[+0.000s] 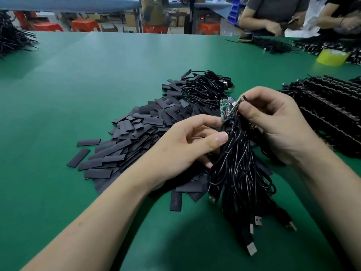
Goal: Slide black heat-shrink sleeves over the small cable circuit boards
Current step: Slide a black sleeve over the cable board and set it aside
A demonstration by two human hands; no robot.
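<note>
A bundle of black USB cables (240, 173) hangs between my hands above the green table (97, 79), its plugs trailing toward me. My left hand (187, 145) grips the bundle near its top, thumb against the wires. My right hand (273, 124) pinches a small circuit board (237, 105) that tilts up to the right. A second green circuit board (223, 109) stands bare and upright beside it. A heap of flat black heat-shrink sleeves (136, 137) lies on the table under and left of my hands.
More coiled cables (207, 89) lie behind the sleeve heap. Rows of black cables (330, 112) are stacked at the right, another black pile (11, 36) at the far left. A yellow tape roll (332, 56) and two people working sit at the far right.
</note>
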